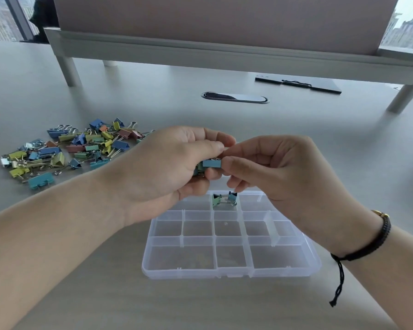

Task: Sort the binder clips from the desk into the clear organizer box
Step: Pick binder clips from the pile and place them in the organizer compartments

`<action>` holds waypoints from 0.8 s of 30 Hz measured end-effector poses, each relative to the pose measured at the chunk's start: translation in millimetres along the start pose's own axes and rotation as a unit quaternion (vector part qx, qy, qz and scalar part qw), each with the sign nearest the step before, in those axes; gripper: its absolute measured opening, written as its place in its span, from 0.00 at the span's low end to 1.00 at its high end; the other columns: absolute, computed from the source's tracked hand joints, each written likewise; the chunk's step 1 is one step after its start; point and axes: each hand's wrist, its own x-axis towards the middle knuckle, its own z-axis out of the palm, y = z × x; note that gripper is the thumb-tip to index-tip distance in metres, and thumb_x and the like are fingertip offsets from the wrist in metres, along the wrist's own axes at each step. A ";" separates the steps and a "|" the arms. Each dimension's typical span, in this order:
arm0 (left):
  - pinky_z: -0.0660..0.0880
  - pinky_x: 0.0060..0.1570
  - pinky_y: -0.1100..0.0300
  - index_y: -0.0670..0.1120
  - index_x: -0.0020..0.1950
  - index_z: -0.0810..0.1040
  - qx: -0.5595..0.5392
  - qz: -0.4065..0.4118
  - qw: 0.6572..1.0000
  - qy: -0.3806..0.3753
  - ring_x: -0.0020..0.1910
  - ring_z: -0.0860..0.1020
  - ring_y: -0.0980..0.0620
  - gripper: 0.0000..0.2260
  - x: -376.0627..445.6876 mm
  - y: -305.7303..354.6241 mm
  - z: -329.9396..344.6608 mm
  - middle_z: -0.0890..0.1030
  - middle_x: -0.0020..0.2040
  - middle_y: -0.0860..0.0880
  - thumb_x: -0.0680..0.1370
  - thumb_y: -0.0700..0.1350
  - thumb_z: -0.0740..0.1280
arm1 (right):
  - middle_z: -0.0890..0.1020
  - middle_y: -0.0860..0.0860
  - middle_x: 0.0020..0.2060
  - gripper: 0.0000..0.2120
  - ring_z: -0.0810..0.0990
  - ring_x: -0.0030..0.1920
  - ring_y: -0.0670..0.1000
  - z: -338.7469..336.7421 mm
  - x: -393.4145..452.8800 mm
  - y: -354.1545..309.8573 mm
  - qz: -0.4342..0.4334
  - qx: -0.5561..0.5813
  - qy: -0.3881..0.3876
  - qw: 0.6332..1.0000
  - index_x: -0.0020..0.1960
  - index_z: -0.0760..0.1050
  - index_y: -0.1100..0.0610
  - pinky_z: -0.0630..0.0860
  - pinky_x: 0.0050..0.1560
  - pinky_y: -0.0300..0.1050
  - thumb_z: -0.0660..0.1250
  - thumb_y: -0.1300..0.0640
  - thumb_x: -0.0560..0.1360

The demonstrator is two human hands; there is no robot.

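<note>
A heap of coloured binder clips (69, 148) lies on the desk at the left. The clear organizer box (231, 270) sits open near the front, divided into several compartments. Two small clips (224, 200), one green and one blue, lie in a far compartment. Above the box, my left hand (172, 167) grips a bunch of clips in its curled fingers. My right hand (279, 167) pinches a blue binder clip (212, 163) at the left hand's fingertips.
A monitor riser (224, 51) spans the back of the desk on grey legs. Beneath it lie a black clipboard (298, 84) and an oval cable grommet (234, 97). A black cord bracelet hangs from my right wrist.
</note>
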 end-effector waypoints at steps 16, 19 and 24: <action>0.63 0.18 0.67 0.36 0.55 0.81 -0.035 -0.025 0.999 -0.017 0.30 0.74 0.56 0.09 -0.4 2.1 -1.4 0.78 0.36 0.45 0.78 0.38 0.65 | 0.81 0.58 0.33 0.05 0.77 0.33 0.52 -2.6 -1.2 -5.8 0.071 0.116 -0.027 0.990 0.38 0.83 0.60 0.78 0.40 0.42 0.72 0.68 0.68; 0.64 0.17 0.67 0.39 0.53 0.82 -0.046 -0.028 0.998 -0.015 0.30 0.76 0.55 0.07 -1.1 3.5 -2.1 0.79 0.37 0.45 0.78 0.38 0.66 | 0.80 0.59 0.33 0.06 0.77 0.33 0.52 -1.1 -1.1 -8.4 0.063 0.116 -0.011 0.991 0.37 0.82 0.59 0.78 0.40 0.42 0.72 0.69 0.69; 0.62 0.16 0.68 0.34 0.57 0.79 -0.076 -0.045 0.996 0.007 0.34 0.81 0.53 0.11 -1.7 3.0 2.3 0.82 0.40 0.44 0.78 0.39 0.65 | 0.80 0.54 0.31 0.09 0.76 0.31 0.52 1.5 -0.4 -6.5 0.052 0.113 0.018 0.992 0.36 0.82 0.56 0.77 0.40 0.45 0.71 0.69 0.70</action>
